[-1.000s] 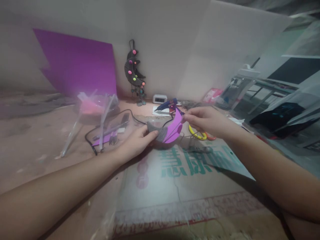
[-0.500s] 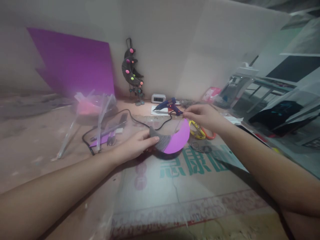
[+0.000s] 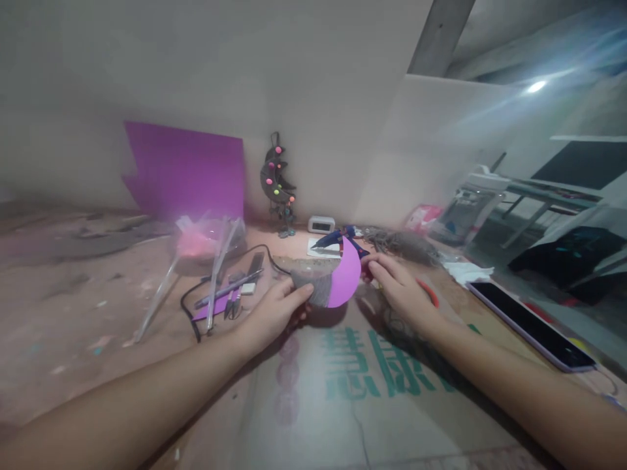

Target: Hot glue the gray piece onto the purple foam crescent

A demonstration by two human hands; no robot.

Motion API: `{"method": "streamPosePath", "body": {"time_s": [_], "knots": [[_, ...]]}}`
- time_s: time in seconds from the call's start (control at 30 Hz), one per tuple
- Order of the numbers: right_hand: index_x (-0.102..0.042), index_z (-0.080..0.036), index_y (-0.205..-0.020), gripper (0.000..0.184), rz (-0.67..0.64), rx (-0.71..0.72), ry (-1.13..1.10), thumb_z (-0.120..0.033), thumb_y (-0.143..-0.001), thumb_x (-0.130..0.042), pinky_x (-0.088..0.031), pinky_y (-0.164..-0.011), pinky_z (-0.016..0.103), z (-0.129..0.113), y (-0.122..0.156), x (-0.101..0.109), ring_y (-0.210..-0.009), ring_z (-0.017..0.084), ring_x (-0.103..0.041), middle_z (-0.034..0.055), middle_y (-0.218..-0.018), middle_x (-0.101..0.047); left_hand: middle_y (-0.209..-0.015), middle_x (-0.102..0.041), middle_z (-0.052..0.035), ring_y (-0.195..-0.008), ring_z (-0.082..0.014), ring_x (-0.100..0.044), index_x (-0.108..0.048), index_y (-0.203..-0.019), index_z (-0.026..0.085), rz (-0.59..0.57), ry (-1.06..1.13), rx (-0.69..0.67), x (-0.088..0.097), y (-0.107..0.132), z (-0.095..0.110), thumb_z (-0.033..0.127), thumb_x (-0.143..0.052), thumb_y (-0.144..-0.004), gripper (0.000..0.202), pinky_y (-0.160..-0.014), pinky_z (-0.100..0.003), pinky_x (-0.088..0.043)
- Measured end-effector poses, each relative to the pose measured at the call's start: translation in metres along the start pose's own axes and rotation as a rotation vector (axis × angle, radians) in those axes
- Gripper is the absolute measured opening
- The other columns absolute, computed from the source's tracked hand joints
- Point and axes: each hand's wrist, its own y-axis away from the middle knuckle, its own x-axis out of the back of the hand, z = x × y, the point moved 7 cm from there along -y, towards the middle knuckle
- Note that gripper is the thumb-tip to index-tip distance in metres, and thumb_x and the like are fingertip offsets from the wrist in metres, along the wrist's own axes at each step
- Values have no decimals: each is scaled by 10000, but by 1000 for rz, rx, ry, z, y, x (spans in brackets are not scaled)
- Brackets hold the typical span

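Note:
My left hand (image 3: 272,314) pinches a crescent-shaped craft piece (image 3: 329,284), purple on the right and covered in grey fibre on the left, and holds it upright just above the cardboard sheet (image 3: 372,378). My right hand (image 3: 399,288) rests to the right of the crescent with its fingers curled near the crescent's upper tip. What the right fingers pinch, if anything, is too small to make out. A blue glue gun (image 3: 337,237) lies just behind the crescent.
A finished dark crescent ornament (image 3: 277,181) with coloured dots and a purple sheet (image 3: 189,171) lean on the wall. Glue sticks (image 3: 218,267), a pink bag (image 3: 198,243), a black cord (image 3: 223,264), grey fibre (image 3: 404,244), a small clock (image 3: 321,224) and a phone (image 3: 531,324) lie around.
The view tilted up. My right hand dropped from above the crescent down to the table beside it. The crescent turned more upright in my left hand.

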Motion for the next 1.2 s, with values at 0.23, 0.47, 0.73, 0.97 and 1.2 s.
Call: {"method": "streamPosePath", "body": {"time_s": [0.23, 0.47, 0.73, 0.97, 1.2], "knots": [[-565, -165, -699, 378, -292, -391, -350, -527, -800, -607, -373, -474, 226, 16, 25, -38, -492, 98, -495, 1, -609, -601, -570, -494, 49, -486, -85, -423, -508, -751, 163, -30, -84, -106, -3, 1, 5, 423, -594, -808, 280, -471, -201, -301], [-553, -174, -771, 338, -276, -490, -576, -500, -787, -644, -398, -484, 204, 23, 36, -51, -500, 92, -549, 6, -639, -663, -803, -568, 22, -636, -111, -527, -256, -1428, 241, 68, -158, -328, 1, 11, 24, 351, -520, -886, 613, -591, -221, -415], [-524, -183, -771, 333, -214, -406, -612, -503, -827, -593, -399, -474, 215, 26, 33, -51, -477, 95, -525, -10, -596, -630, -1168, -552, -103, -943, -204, -577, -481, -1255, 190, 49, -687, -486, -11, 23, 36, 312, -640, -793, 503, -884, -367, -456], [-602, -159, -668, 389, -327, -327, -368, -530, -784, -613, -360, -480, 233, 6, 36, -52, -476, 94, -476, 13, -601, -629, -1153, -533, -90, -990, -206, -554, -454, -1275, 209, -12, -848, -626, -22, 32, 40, 305, -600, -837, 472, -903, -361, -451], [-639, -179, -689, 351, -390, -326, -440, -491, -830, -560, -378, -508, 229, 3, 39, -56, -516, 100, -492, 14, -630, -644, -1094, -540, -84, -1012, -218, -545, -457, -1243, 204, -25, -912, -679, -26, 36, 41, 312, -585, -852, 425, -889, -356, -444]]}}
